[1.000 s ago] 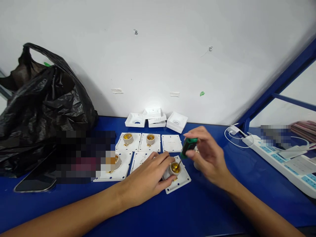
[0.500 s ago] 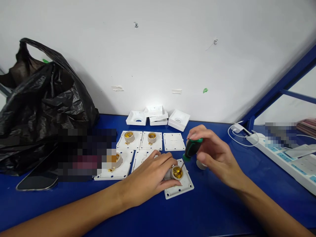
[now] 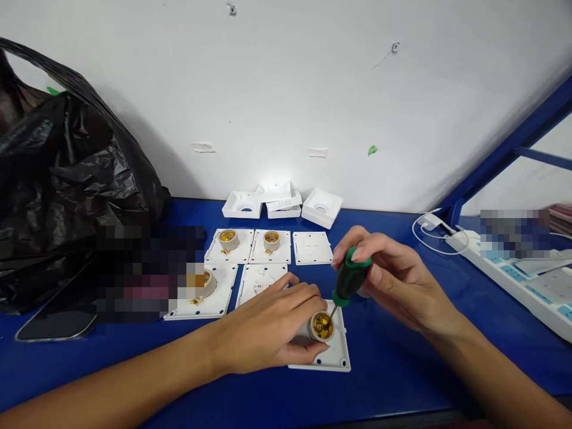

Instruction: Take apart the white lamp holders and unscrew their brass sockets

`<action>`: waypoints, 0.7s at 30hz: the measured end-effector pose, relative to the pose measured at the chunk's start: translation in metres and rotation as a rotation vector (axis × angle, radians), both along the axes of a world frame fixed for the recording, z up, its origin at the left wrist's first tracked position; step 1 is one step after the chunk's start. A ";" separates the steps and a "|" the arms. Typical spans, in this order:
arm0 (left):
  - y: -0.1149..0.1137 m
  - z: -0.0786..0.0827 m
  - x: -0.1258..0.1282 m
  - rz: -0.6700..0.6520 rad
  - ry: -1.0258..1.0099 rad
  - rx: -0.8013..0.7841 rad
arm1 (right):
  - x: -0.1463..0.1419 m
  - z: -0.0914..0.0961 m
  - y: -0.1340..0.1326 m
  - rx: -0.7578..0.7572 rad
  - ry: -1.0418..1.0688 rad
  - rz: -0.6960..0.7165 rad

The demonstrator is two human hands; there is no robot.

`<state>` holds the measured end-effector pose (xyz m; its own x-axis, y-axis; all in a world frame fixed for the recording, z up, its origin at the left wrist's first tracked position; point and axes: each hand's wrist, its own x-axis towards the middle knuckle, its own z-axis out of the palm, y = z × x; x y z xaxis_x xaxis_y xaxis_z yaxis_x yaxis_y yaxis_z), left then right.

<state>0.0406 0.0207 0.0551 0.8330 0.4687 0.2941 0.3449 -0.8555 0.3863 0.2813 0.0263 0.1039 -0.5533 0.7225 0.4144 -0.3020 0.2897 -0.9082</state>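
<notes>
My left hand (image 3: 268, 325) is wrapped around a beige lamp socket (image 3: 320, 326) with a brass inside, mounted on a white square plate (image 3: 336, 353) that lies on the blue table (image 3: 384, 369). My right hand (image 3: 393, 283) grips a screwdriver with a black and green handle (image 3: 350, 275). Its metal tip points down into the socket's brass opening.
Several more white plates lie behind, three with sockets (image 3: 228, 239) and two bare (image 3: 311, 246). White covers (image 3: 322, 207) are stacked by the wall. A black plastic bag (image 3: 67, 173) and a phone (image 3: 53, 322) are at left, a power strip (image 3: 518, 280) with white cable at right.
The plate with its socket has come nearer to me along with my left hand. My right hand has tipped the screwdriver more upright over the socket. The view shifted downward.
</notes>
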 end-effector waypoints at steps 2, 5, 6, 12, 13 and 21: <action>0.000 0.000 0.000 0.001 -0.001 0.007 | -0.001 0.000 0.000 -0.040 0.010 0.053; -0.001 -0.001 0.000 0.007 -0.020 0.023 | -0.002 -0.002 0.000 -0.068 0.032 0.050; -0.002 -0.002 -0.001 0.009 -0.027 0.030 | -0.002 -0.002 0.000 -0.085 0.026 0.057; 0.000 -0.006 -0.001 0.012 -0.020 0.058 | -0.001 -0.002 -0.002 -0.088 -0.007 0.046; 0.000 -0.007 -0.001 0.008 -0.024 0.055 | 0.000 -0.002 -0.002 -0.103 -0.016 0.058; -0.001 -0.004 -0.001 0.014 -0.022 0.052 | -0.003 -0.006 -0.002 -0.094 -0.035 -0.007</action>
